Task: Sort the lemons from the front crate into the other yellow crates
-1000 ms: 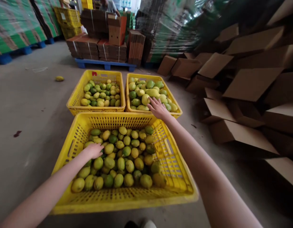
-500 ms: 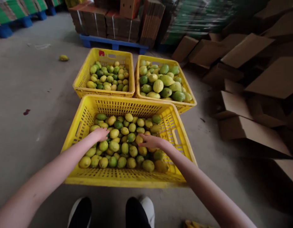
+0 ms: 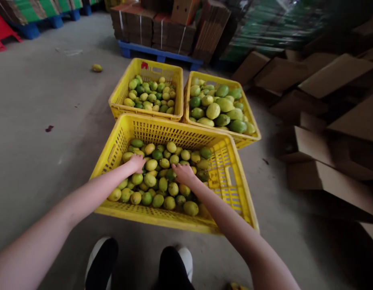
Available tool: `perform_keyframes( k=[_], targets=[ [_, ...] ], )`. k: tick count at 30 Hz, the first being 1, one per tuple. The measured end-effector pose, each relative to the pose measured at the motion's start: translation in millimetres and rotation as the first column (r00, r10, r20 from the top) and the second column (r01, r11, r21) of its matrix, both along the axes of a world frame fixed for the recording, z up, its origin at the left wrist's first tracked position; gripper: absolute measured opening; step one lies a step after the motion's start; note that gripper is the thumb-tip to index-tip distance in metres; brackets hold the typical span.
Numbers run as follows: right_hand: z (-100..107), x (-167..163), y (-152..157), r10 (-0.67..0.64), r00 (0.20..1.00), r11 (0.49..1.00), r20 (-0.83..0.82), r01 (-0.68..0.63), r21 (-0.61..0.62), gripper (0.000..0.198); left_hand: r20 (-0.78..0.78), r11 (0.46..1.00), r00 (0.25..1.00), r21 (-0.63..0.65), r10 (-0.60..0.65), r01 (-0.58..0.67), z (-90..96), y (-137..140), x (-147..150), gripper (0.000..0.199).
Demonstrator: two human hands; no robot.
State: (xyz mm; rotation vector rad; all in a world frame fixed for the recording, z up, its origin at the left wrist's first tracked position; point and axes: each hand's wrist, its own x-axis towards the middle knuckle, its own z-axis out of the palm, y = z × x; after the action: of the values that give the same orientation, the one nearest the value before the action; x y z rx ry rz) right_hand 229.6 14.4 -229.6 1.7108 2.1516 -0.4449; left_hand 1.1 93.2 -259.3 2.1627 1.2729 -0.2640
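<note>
**Among the Lemons, a Grip Hard to See**

I take the middle of the front crate as the centre of my clock, with twelve o'clock straight ahead of me. The largest thing on the grey floor is a heap of open cardboard boxes, which lies between two and three o'clock. At one o'clock, farther away, a green stack stands in clear wrap. At twelve, a blue pallet carries tied bundles of flat cardboard.

The front crate is yellow, with slotted walls. Behind it stand a second yellow crate, toward half past eleven, and a third yellow crate at one o'clock, which has bigger fruit.

Inside the front crate, my left hand is at ten o'clock and my right hand is near the centre. Both bend their fingers down among the lemons, yellow and green. How far they are open, or whether they have hold of one, I cannot tell, because the fingertips are hidden.

One loose fruit lies on the floor at eleven o'clock, well apart from my hands.
</note>
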Motion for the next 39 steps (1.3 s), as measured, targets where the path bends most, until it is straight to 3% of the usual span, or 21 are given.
perform_keyframes(
  k=[3,7,10,13,16,18,21,23,25,27,30,32,35,39],
  targets=[
    [2,-3,0,0.094,0.995,0.995,0.044,-0.095,0.020,0.059,-0.076,0.987,0.993,0.126,-0.090,0.099,12.8,-7,7,0.042],
    [-5,-5,-3,0.197,0.979,0.980,0.048,-0.199,0.021,0.052,-0.104,0.974,0.981,0.137,-0.167,0.180,21.4,-15,20,0.041],
    [-12,-3,-5,0.231,0.972,0.973,0.033,-0.231,0.021,0.047,-0.157,0.982,0.978,0.114,-0.134,0.153,16.2,-18,33,0.048],
    [-18,-2,-5,0.227,0.974,0.974,0.012,-0.227,0.020,0.054,-0.193,0.986,0.978,0.127,-0.082,0.107,10.7,-20,44,0.051],
    [-16,1,-2,0.182,0.983,0.983,-0.014,-0.181,0.025,0.055,-0.211,0.988,0.977,0.139,-0.038,0.069,18.3,-18,47,0.053],
    [-11,3,3,0.113,0.993,0.993,-0.027,-0.112,0.049,0.047,-0.141,0.984,0.990,0.177,0.012,0.013,32.0,-10,44,0.054],
    [6,6,12,-0.019,0.998,0.991,-0.066,0.028,0.133,0.044,0.259,0.945,0.964,0.294,0.062,-0.140,57.4,8,34,0.056],
    [21,7,18,-0.141,0.968,0.951,-0.209,0.191,0.245,0.044,0.566,0.896,0.824,0.355,0.022,-0.267,71.7,16,27,0.058],
    [34,7,21,-0.206,0.883,0.850,-0.421,0.375,0.370,0.043,0.723,0.848,0.688,0.402,-0.063,-0.344,81.5,16,22,0.056],
    [44,5,21,-0.133,0.819,0.733,-0.558,0.460,0.501,0.046,0.746,0.818,0.645,0.468,-0.164,-0.334,87.5,9,21,0.053],
    [49,1,17,0.041,0.824,0.612,-0.565,0.426,0.666,0.048,0.688,0.773,0.667,0.577,-0.286,-0.263,93.1,-7,23,0.050],
    [48,0,14,0.082,0.837,0.586,-0.541,0.399,0.705,0.048,0.669,0.742,0.667,0.619,-0.328,-0.256,95.9,-14,26,0.047],
    [49,4,11,0.107,0.849,0.591,-0.517,0.364,0.720,0.049,0.676,0.735,0.637,0.633,-0.371,-0.244,98.8,-16,27,0.045],
    [59,16,11,0.176,0.811,0.634,-0.558,0.341,0.695,0.052,0.751,0.816,0.560,0.538,-0.350,-0.210,103.8,-16,24,0.049]
  ],
)
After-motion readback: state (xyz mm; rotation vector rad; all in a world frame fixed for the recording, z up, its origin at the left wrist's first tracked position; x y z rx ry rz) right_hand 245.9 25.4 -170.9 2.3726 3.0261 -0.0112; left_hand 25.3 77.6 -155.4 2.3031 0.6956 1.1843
